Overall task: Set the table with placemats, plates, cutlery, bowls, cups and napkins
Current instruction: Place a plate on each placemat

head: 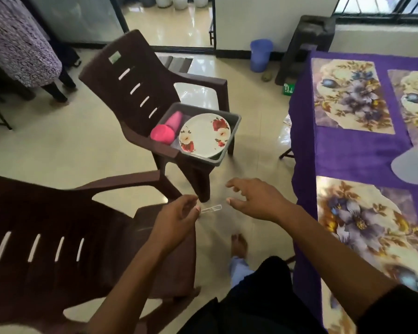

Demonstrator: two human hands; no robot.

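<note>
A grey tub (228, 159) sits on the seat of a brown plastic chair (135, 75). It holds a stack of white plates with red flowers (204, 135) and stacked pink cups (163, 132) lying on their side. My left hand (176, 219) and right hand (253, 198) hover side by side short of the tub, fingers loosely spread, gripping nothing. On the right, a table under a purple cloth (355, 150) carries floral placemats (348, 95), (415, 102), (362, 227).
A second brown chair (46, 225) stands close on my left. A small clear strip (211, 209) shows by my left fingertips, seemingly on the floor. A pale mat (407, 171) under a dark object lies at the table's right edge. A blue bin (261, 54) and dark stool (309, 39) stand by the wall.
</note>
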